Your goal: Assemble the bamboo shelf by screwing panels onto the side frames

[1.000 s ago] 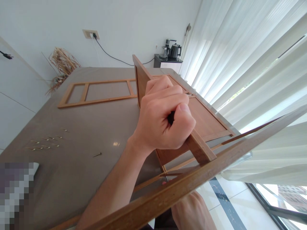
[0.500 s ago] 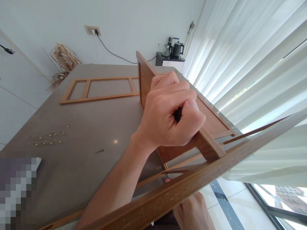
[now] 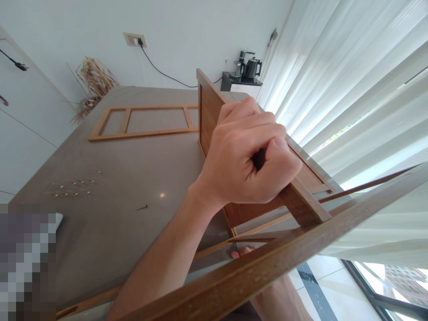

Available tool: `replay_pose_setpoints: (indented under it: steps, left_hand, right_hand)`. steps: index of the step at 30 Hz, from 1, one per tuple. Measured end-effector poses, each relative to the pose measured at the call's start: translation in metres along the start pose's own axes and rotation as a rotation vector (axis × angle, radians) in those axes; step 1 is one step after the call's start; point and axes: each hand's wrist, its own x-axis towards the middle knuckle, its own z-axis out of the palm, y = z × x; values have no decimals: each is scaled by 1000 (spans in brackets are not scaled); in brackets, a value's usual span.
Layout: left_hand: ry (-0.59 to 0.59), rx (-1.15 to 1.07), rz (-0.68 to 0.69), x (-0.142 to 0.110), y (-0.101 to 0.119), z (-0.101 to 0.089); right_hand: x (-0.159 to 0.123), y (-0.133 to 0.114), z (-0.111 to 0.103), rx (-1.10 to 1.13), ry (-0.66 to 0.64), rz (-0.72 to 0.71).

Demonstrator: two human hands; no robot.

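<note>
My left hand is closed around the top edge of an upright brown wooden panel, its thumb folded over the fingers. The panel meets a long wooden rail that slants across the foreground. Below and behind this rail is my right hand, mostly hidden by it. Its fingertips show beside a lower wooden corner joint, closed near a thin dark piece that I cannot make out. Another paneled wooden section lies beyond the upright one.
A light wooden frame lies on the grey-covered table. Several small screws or bolts lie to the left, with a single screw nearer the middle. Dried stalks stand behind; a kettle and curtains are at right.
The view has shifted slightly, so the scene sits further right. My right hand's fingertips show more beside the lower joint. My left hand keeps its grip on the panel.
</note>
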Motion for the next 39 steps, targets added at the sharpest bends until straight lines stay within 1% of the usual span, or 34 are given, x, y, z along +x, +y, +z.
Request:
replay_pose_setpoints:
  steps: [2, 4, 5, 6, 8, 11, 14, 15, 17, 20, 23, 26, 30, 34, 39]
  left_hand:
    - [-7, 2, -20, 0, 1, 0]
    - [-8, 6, -32, 0, 1, 0]
    - [-8, 11, -30, 1, 2, 0]
    - [-5, 15, -23, 1, 2, 0]
    - [-1, 24, -15, 0, 1, 0]
    - [-19, 81, -37, -1, 0, 0]
    - [-45, 128, -54, -3, 0, 0]
    - [-45, 126, -50, -3, 1, 0]
    - [-42, 106, -46, -3, 1, 0]
    - [-5, 38, -31, -1, 2, 0]
    - [11, 1, -37, 0, 2, 1]
    - [-10, 23, -55, 1, 3, 1]
    - [-1, 0, -57, 1, 3, 1]
    - [11, 1, -50, 2, 3, 1]
    - [-98, 169, -78, 1, 4, 0]
  right_hand:
    - [0, 10, 2, 25, -16, 16]
    - [1, 23, 5, 33, 12, -28]
    - [1, 29, 7, 27, 2, -43]
    - [1, 34, 10, 14, -33, -39]
    - [0, 40, 15, -6, -62, -11]
    - [-1, 37, 19, 9, 7, -31]
    - [-1, 25, 18, 24, 53, -54]
    - [-1, 20, 16, 25, 56, -22]
    - [-1, 12, 14, 46, 62, 92]
    - [-4, 9, 15, 125, 44, 249]
    - [-7, 15, 21, 201, 14, 285]
    - [-10, 23, 30, 240, 32, 301]
    - [-14, 28, 38, 240, 52, 306]
    - [-14, 31, 40, 233, 66, 326]
    - [-11, 30, 40, 306, 50, 427]
